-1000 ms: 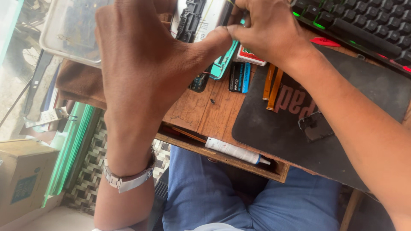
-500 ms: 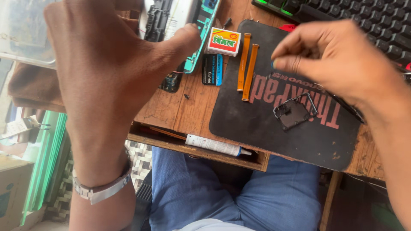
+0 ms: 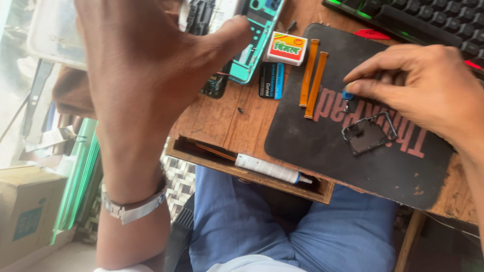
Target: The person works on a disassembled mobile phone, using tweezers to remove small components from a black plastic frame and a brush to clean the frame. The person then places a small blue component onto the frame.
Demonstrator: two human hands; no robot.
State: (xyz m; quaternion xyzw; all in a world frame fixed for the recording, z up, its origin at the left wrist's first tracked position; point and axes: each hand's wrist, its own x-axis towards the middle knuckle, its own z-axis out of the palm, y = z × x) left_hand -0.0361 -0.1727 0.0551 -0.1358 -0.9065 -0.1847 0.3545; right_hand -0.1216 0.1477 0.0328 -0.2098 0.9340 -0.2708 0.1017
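Note:
My left hand [image 3: 146,85] fills the upper left, with a metal watch on its wrist. Its thumb presses the edge of a teal opened phone [image 3: 257,30] at the top of the wooden desk; its fingers run out of the frame. My right hand [image 3: 423,85] hovers over a dark mat [image 3: 322,151] and pinches a small blue-tipped tool [image 3: 348,95]. The tool points down just above a small black metal bracket [image 3: 368,135] lying on the mat.
Two orange flex strips [image 3: 312,75] lie on the mat's left side, beside a small colourful box [image 3: 287,48] and a black label piece [image 3: 271,80]. A white glue tube [image 3: 267,168] sits in the open drawer [image 3: 201,153]. A backlit keyboard [image 3: 418,20] lies behind, and a cardboard box [image 3: 25,211] stands on the floor to the left.
My right hand left the phone and came down and right onto the mat, now pinching the blue-tipped tool near the bracket. My left hand stayed at the phone.

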